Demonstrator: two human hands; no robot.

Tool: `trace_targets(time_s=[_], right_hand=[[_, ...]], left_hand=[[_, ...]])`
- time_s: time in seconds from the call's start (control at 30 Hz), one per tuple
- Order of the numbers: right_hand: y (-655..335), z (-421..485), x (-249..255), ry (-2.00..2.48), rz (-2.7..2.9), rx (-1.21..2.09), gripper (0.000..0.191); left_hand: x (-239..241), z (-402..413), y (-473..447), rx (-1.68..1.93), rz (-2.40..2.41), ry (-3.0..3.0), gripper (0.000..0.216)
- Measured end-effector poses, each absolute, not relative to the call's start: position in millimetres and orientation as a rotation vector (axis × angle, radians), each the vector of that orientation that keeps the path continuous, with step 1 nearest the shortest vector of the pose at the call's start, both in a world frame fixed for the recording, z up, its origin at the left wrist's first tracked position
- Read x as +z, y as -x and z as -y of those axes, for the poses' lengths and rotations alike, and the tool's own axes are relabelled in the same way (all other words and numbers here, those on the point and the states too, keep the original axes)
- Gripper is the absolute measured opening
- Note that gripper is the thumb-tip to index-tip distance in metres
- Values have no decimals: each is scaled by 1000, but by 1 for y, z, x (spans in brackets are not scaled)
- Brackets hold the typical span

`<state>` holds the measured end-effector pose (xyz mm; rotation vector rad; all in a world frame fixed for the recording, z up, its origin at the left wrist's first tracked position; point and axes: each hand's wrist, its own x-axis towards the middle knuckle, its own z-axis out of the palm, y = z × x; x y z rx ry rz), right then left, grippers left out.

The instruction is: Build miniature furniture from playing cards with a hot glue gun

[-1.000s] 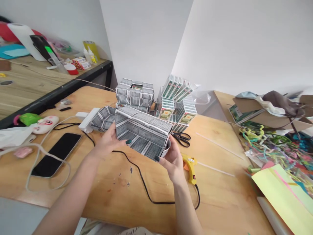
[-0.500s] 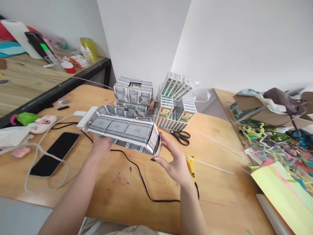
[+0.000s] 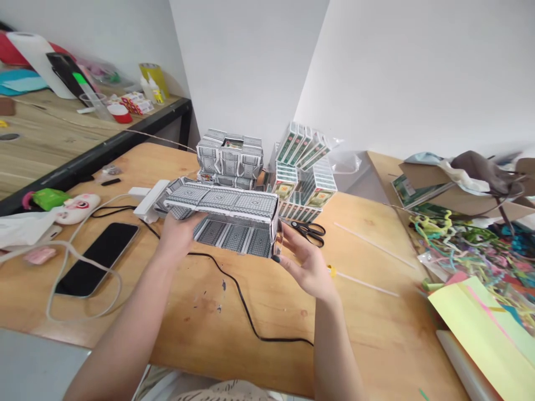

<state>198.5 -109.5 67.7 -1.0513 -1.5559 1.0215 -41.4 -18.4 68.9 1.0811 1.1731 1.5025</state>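
Observation:
Both of my hands hold up a long, hollow structure made of grey-patterned playing cards (image 3: 221,199), lifted above the table. My left hand (image 3: 179,234) grips its left part, with the fingertips hidden behind and inside it. My right hand (image 3: 303,259) has thumb and fingers closed on its right end, where a curved, clear or shiny strip shows. The open lower side faces me, so the card backs inside are visible. Behind it stands a similar card-covered block (image 3: 229,153). Stacked playing-card boxes (image 3: 292,178) are to its right.
Black scissors (image 3: 309,233) lie beyond my right hand. A yellow glue gun (image 3: 331,271) is mostly hidden behind my right wrist, with a black cord (image 3: 242,303) across the table. A phone (image 3: 98,260) and white cable lie left. Pipe cleaners (image 3: 472,239) are heaped right.
The card structure has tilted so its hollow underside shows more toward me, and it has shifted slightly right. My right hand has moved right with it and now covers most of the glue gun.

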Motion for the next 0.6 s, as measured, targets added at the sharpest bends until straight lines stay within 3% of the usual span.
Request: trace_targets(time_s=[0.37, 0.6], right_hand=[[-201, 99, 68, 1022, 1397, 1259, 57], [-207, 87, 72, 1243, 1291, 1094, 33]], left_hand=[[60, 4, 38, 1355, -1352, -1106, 36], [66, -8, 31, 1394, -1486, -1262, 29]])
